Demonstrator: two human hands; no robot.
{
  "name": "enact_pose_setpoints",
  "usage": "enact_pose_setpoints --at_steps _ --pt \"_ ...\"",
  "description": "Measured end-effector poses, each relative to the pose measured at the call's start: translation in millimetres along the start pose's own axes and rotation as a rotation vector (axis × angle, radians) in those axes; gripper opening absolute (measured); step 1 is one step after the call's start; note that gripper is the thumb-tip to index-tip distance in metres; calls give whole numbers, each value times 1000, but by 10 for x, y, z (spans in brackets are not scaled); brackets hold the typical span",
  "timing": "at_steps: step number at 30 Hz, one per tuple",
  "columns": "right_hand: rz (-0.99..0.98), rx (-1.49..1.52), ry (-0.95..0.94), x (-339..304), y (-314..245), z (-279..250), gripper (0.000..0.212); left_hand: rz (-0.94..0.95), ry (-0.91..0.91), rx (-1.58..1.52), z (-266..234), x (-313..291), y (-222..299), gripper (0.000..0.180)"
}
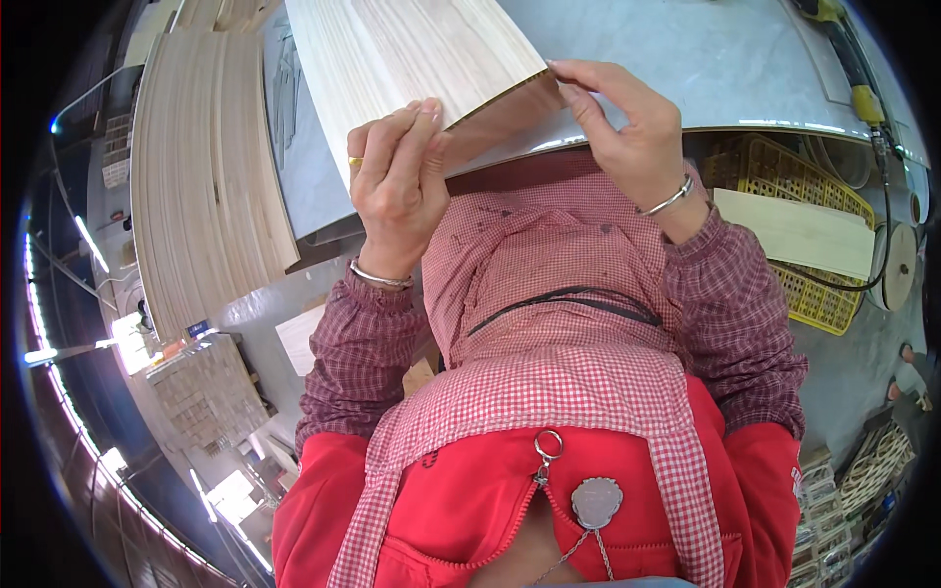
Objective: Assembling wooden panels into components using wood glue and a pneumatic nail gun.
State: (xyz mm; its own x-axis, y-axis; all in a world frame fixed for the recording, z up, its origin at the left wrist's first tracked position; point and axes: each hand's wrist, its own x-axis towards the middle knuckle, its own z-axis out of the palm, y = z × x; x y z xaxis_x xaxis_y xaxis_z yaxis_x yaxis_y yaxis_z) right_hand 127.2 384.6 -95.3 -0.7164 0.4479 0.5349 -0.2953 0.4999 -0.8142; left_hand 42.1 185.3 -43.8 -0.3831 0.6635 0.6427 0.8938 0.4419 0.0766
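Note:
A pale wooden board [412,59] with fine grain lies over the grey worktable [627,39], its near edge lifted off the surface. My left hand [397,186] grips the near left part of that edge, fingers curled on top and the thumb side hidden. At the near right corner, my right hand [632,122] has its index fingertip against the board, with the thumb just below it in a loose pinch. A brownish area shows beneath the raised edge; whether it is a reflection or the underside, I cannot tell.
To the left stands a long stack of wooden boards [201,176], with thin strips [286,93] beside it. On the right, a yellow plastic crate [814,304] carries a pale board [794,232]. A yellow-and-black power tool [863,103] with a hose lies at the table's right end.

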Motion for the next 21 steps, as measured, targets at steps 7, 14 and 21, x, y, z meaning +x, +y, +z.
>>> enact_pose_setpoints --at_steps 7,14,21 --pt "-241 -183 114 35 -144 140 24 -20 -27 34 -182 -9 -37 26" --pt "74 263 -146 134 -267 67 23 -47 -47 42 -343 -92 -4 26" --pt "10 367 -296 132 -187 17 24 -54 -28 4 -388 -185 29 26"
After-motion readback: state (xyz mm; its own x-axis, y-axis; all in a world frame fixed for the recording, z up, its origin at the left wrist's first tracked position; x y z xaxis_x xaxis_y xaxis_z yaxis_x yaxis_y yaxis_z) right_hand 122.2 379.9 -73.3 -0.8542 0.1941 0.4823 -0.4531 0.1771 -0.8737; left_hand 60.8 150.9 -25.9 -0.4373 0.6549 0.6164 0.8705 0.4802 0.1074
